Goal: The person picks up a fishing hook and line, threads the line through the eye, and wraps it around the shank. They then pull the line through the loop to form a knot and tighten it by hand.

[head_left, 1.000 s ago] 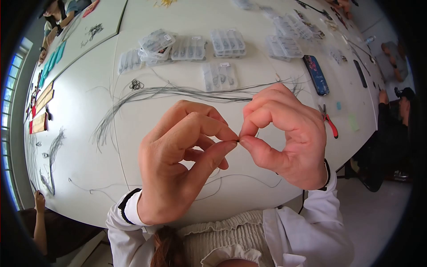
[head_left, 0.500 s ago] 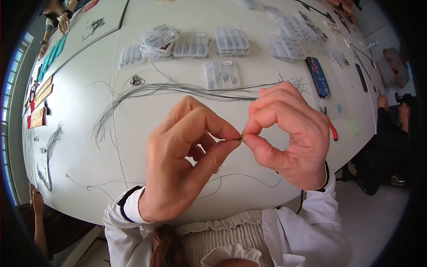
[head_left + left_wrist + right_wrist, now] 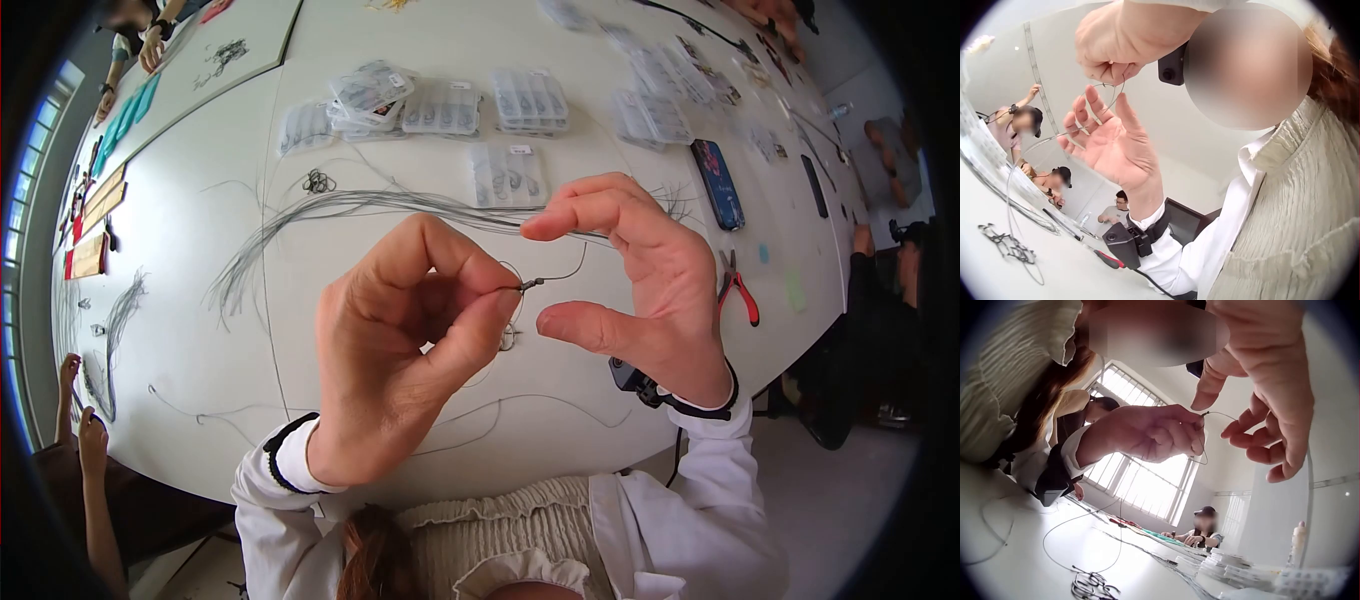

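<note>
In the head view my left hand (image 3: pixel 400 340) pinches a thin wire-like line between thumb and forefinger. A small dark knot-like piece (image 3: pixel 530 286) on it stands out past the fingertips, and a short curved tail runs from it to the upper right. My right hand (image 3: pixel 650 280) is spread around that tail, thumb and fingers apart, holding nothing. The left wrist view shows the right palm (image 3: pixel 1116 147) with fingers extended. In the right wrist view a loop of line (image 3: pixel 1047 540) hangs towards a dark tangled bunch (image 3: pixel 1091 584) on the table.
A bundle of long dark strands (image 3: pixel 400 203) lies across the white table. Clear compartment boxes (image 3: pixel 440 105) stand behind it. A phone-like blue case (image 3: pixel 718 185) and red-handled pliers (image 3: pixel 738 290) lie at right. Loose line (image 3: pixel 480 425) lies near the front edge. Other people sit around.
My right thumb and fingers have parted from the pinch and drawn away, baring the dark knot and its tail. My left hand keeps its pinch. The pliers show more fully.
</note>
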Demonstrator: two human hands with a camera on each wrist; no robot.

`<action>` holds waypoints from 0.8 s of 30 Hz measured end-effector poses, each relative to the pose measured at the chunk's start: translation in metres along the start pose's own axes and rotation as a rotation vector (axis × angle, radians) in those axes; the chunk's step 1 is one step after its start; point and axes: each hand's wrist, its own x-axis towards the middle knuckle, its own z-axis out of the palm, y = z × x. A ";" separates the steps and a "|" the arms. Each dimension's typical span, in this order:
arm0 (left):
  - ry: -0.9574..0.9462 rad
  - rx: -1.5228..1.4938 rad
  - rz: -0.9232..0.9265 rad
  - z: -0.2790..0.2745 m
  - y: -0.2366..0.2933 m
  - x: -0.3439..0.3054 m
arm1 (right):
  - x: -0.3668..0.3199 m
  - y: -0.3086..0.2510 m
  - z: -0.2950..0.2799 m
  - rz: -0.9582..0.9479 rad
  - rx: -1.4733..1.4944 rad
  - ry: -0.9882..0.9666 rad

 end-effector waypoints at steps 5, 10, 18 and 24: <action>0.001 -0.132 -0.080 0.000 0.000 0.001 | -0.003 0.007 0.009 0.072 0.082 -0.056; 0.029 -0.133 -0.058 -0.001 -0.001 0.000 | -0.004 -0.004 0.010 0.056 -0.032 -0.058; 0.103 0.340 0.362 0.001 -0.010 0.001 | -0.011 -0.018 0.020 -0.229 -0.434 0.041; 0.084 0.836 0.667 0.001 -0.004 -0.001 | -0.023 -0.026 0.027 -0.160 -0.358 0.071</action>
